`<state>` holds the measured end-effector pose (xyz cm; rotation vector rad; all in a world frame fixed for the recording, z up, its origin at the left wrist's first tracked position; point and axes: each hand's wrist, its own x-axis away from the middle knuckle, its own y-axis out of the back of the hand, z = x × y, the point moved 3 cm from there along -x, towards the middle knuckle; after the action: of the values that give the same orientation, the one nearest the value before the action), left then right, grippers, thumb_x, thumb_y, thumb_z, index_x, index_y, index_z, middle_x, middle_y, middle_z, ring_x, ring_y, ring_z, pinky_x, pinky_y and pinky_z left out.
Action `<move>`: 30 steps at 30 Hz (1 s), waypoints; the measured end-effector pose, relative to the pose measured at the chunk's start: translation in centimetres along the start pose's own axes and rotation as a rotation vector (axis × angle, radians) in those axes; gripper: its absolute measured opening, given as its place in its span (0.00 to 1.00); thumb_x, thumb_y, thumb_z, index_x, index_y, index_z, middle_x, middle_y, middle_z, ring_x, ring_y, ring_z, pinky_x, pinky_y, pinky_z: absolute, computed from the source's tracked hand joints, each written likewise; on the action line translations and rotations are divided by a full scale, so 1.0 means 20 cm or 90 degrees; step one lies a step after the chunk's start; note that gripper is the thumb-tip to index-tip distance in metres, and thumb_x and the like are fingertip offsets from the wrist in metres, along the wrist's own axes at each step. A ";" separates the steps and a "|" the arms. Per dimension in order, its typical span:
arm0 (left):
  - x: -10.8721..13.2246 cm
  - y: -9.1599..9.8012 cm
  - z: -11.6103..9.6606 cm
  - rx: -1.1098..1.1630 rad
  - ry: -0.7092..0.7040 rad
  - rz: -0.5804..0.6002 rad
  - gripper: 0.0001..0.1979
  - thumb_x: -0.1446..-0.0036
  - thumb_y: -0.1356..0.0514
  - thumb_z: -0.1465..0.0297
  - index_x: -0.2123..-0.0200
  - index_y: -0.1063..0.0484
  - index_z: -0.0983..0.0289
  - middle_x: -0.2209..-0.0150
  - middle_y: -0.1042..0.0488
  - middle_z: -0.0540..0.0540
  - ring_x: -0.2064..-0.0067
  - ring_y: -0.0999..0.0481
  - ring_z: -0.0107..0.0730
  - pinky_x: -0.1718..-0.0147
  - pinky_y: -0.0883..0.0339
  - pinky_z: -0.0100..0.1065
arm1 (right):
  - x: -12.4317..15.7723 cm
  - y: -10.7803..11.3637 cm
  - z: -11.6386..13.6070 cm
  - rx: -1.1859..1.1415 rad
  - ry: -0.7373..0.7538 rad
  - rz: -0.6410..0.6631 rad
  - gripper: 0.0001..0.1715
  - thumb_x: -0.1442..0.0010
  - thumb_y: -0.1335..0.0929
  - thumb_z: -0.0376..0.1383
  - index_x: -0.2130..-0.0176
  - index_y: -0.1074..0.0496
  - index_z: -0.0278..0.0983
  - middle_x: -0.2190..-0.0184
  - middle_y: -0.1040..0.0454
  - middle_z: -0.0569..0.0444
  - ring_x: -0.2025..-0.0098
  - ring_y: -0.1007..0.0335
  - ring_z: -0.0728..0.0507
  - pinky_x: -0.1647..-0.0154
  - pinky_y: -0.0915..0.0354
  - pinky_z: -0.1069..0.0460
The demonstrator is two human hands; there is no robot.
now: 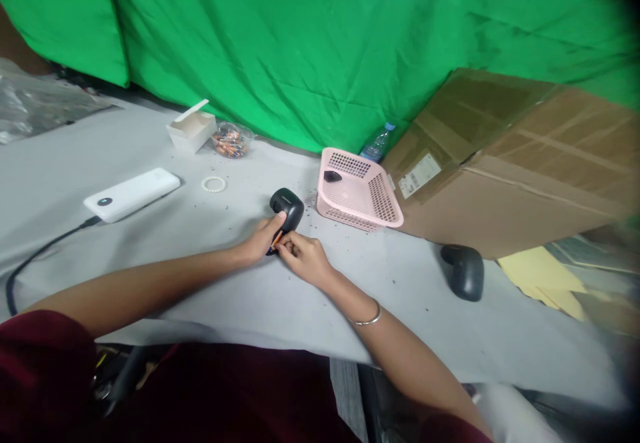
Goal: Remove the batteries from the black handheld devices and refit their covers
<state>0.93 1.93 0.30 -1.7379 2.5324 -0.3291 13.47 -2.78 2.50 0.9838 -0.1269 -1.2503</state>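
Observation:
Near the middle of the table, my left hand (260, 239) is closed around a black device (289, 208) with a rounded head and a lower part turned towards me. In that lower part an orange battery (277, 237) shows at an opening. Against this spot the fingers of my right hand (305, 255) are pinched together, apparently on the battery; the fingertips hide part of it. A second black device (466, 273) of similar shape lies on the table to the right, apart from both hands.
A pink basket (360, 213) with a small black piece (332, 176) stands behind my hands. Beyond it are a bottle (379, 144) and a large cardboard box (540, 196). Leftward are a clear container of batteries (232, 141), a white box (193, 133), a beaded ring (214, 184) and a cabled power bank (133, 194).

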 end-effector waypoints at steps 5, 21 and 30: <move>0.06 0.01 -0.11 -0.256 -0.203 -0.020 0.22 0.38 0.49 0.52 0.76 0.37 0.63 0.77 0.34 0.50 0.73 0.37 0.30 0.72 0.46 0.31 | 0.00 0.01 0.00 0.021 0.008 0.005 0.07 0.38 0.35 0.37 0.67 0.30 0.37 0.76 0.29 0.58 0.77 0.37 0.52 0.72 0.41 0.56; 0.07 0.00 -0.13 -0.337 -0.209 -0.052 0.16 0.41 0.44 0.58 0.75 0.35 0.63 0.75 0.33 0.51 0.72 0.37 0.32 0.71 0.49 0.32 | 0.00 -0.01 -0.04 0.032 0.007 0.027 0.08 0.39 0.34 0.36 0.68 0.27 0.37 0.77 0.28 0.57 0.77 0.35 0.51 0.72 0.40 0.56; 0.02 0.01 -0.12 -0.305 -0.151 -0.027 0.21 0.40 0.49 0.54 0.78 0.41 0.63 0.79 0.39 0.48 0.74 0.39 0.29 0.75 0.49 0.31 | 0.00 -0.03 -0.04 0.025 0.007 0.065 0.07 0.38 0.35 0.35 0.64 0.27 0.38 0.71 0.26 0.56 0.74 0.33 0.51 0.69 0.38 0.57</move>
<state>0.15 2.05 2.67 -1.8335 2.5365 0.4959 13.58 -2.35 1.54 1.0055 -0.1914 -1.1529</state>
